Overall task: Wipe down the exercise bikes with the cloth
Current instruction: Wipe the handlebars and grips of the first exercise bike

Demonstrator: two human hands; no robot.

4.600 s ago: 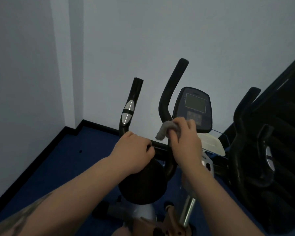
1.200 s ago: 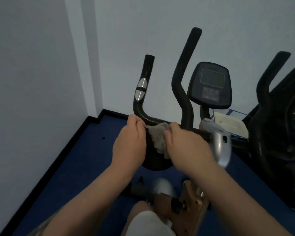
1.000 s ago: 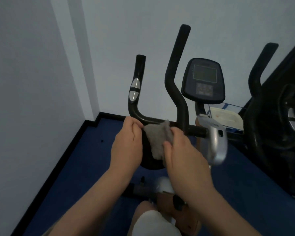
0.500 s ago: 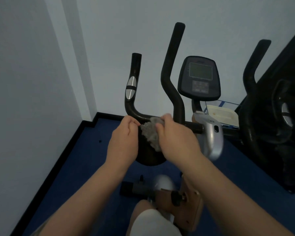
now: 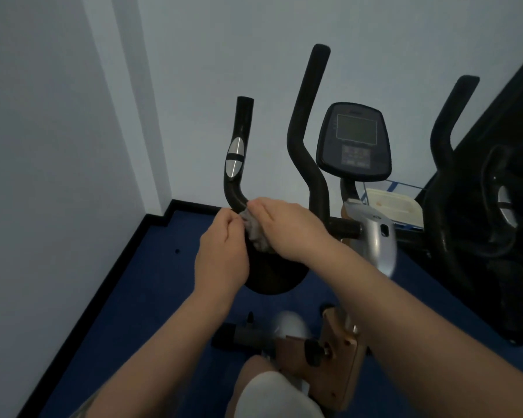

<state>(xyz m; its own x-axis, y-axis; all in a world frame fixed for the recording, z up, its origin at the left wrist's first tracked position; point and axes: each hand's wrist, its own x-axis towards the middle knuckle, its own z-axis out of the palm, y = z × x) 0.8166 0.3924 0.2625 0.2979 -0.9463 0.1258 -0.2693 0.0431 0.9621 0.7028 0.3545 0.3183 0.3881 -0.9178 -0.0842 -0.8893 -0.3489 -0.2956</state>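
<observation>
Both hands were clamped on the cloth (image 5: pixel 255 233), bunched between left hand (image 5: pixel 221 254) and right hand (image 5: pixel 287 227). Left handlebar (image 5: pixel 234 164) rose straight ahead, its bend touching the cloth; right hand nearer.

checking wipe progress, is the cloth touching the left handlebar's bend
Touching. The head view shows the right hand pressing the grey cloth against the left handlebar at its lower bend, with no gap between them.

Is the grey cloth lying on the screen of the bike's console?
No, the cloth is between the two hands at the bend of the left handlebar, away from the console.
</observation>
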